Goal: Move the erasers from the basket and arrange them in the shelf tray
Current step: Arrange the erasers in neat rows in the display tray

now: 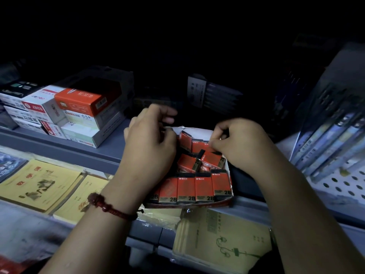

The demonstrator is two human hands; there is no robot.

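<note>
A white cardboard shelf tray [197,131] with a red front rim sits on the grey shelf at centre. Inside it lie several red and black erasers marked 2B [203,187]: a neat upright row fills the front, and loose ones lie tilted behind it. My left hand [150,145], with a red bead bracelet on the wrist, covers the tray's left side, fingers curled down among the erasers. My right hand [237,143] is over the tray's right back corner, fingertips pinched on a red eraser [199,145]. The basket is not in view.
Stacked white and orange pen boxes [79,107] stand on the shelf to the left. Yellow exercise books [39,182] lie on the lower shelf at left, and more of them [221,240] sit below the tray. Packaged items [335,139] lean on a perforated panel at right.
</note>
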